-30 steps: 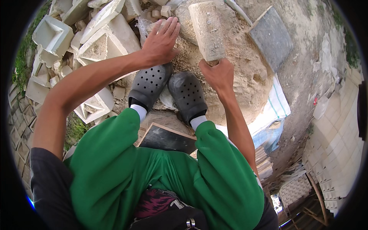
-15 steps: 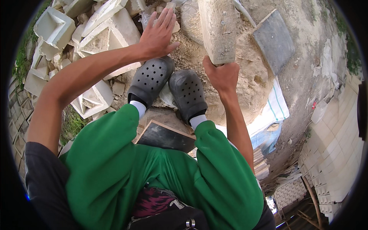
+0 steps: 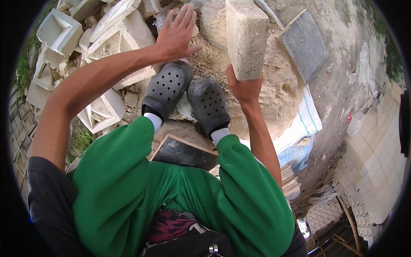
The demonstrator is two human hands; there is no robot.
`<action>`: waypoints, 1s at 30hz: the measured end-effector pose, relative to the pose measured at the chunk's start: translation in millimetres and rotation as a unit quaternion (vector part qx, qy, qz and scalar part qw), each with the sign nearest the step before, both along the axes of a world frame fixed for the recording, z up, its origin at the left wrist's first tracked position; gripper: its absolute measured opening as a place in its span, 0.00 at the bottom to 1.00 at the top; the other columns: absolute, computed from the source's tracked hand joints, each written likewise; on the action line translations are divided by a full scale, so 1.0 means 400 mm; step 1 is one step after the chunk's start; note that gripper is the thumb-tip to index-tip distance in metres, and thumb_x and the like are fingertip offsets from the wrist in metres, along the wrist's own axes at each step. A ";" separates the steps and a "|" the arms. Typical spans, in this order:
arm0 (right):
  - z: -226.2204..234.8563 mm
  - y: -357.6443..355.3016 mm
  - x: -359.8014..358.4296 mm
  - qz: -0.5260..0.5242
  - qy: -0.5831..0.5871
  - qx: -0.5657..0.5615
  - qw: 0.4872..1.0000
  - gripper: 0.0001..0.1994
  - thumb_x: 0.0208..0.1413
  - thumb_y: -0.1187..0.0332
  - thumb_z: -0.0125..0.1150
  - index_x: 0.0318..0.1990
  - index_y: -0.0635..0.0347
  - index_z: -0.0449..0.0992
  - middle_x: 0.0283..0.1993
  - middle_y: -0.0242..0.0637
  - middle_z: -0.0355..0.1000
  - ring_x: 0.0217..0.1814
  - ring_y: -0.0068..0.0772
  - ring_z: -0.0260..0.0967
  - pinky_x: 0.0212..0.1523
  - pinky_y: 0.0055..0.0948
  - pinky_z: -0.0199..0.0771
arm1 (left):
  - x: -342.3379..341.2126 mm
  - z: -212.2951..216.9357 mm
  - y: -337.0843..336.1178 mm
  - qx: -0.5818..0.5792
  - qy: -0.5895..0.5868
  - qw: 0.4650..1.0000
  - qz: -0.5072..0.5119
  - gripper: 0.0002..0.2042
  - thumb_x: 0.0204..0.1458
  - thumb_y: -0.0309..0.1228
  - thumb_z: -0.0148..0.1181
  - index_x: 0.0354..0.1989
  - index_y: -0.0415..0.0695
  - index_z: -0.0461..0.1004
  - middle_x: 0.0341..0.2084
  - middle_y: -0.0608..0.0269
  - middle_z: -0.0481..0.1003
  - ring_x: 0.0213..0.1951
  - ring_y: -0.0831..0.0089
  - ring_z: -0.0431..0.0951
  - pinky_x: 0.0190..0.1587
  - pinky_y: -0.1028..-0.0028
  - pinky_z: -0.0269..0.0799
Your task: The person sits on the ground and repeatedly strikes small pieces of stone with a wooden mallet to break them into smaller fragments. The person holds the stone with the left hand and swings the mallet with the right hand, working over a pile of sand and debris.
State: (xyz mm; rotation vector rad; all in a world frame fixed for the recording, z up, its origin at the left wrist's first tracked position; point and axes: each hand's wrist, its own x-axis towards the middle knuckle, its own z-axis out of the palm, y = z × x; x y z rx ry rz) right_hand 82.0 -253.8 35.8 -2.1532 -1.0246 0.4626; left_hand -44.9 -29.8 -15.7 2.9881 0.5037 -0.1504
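Note:
My right hand (image 3: pixel 246 88) holds the near end of a long, pale rectangular block (image 3: pixel 249 40), dusty and pitted with small holes. The thumb lies along its left side, while the other fingers are hidden beneath it. The block is raised over a mound of pale, crumbly powder (image 3: pixel 274 103). To the left, my left hand (image 3: pixel 176 36) is stretched out flat with fingers and thumb apart, holding nothing. It hovers just beyond my grey clogs (image 3: pixel 167 83), beside the heap of broken moulded pieces.
Broken white cast pieces (image 3: pixel 122 43) pile up at the left. A flat grey slab (image 3: pixel 304 45) lies right of the mound. A white woven sack (image 3: pixel 305 113) spreads under its near right edge. Between my legs is a dark board (image 3: pixel 186 152). Pale tiles (image 3: pixel 372 132) stand at far right.
The block has come slightly toward me and tilted, so its far end now shows. My right hand has rolled further under it. My left hand has barely moved.

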 end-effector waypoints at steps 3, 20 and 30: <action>0.009 0.025 0.001 -0.068 0.010 -0.276 0.959 0.13 0.51 0.61 0.68 0.41 0.57 0.83 0.34 0.47 0.82 0.37 0.53 0.81 0.37 0.42 0.79 | 0.015 0.005 0.000 0.001 0.028 1.000 0.006 0.51 0.57 0.62 0.55 0.73 0.27 0.48 0.75 0.41 0.45 0.78 0.53 0.38 0.76 0.50 0.33; 0.030 0.002 0.017 -0.074 0.035 -0.050 0.995 0.16 0.46 0.60 0.69 0.37 0.64 0.81 0.32 0.53 0.80 0.37 0.57 0.80 0.39 0.45 0.79 | 0.056 0.006 -0.039 -0.016 0.024 1.000 -0.001 0.52 0.55 0.62 0.57 0.72 0.25 0.47 0.74 0.35 0.45 0.77 0.48 0.38 0.76 0.48 0.35; 0.006 0.011 0.024 -0.082 0.073 -0.131 0.985 0.21 0.46 0.56 0.69 0.39 0.67 0.81 0.32 0.57 0.79 0.39 0.60 0.79 0.42 0.47 0.79 | 0.056 0.001 -0.036 -0.011 -0.002 1.000 -0.007 0.51 0.54 0.59 0.61 0.70 0.25 0.51 0.73 0.34 0.49 0.77 0.48 0.42 0.76 0.48 0.36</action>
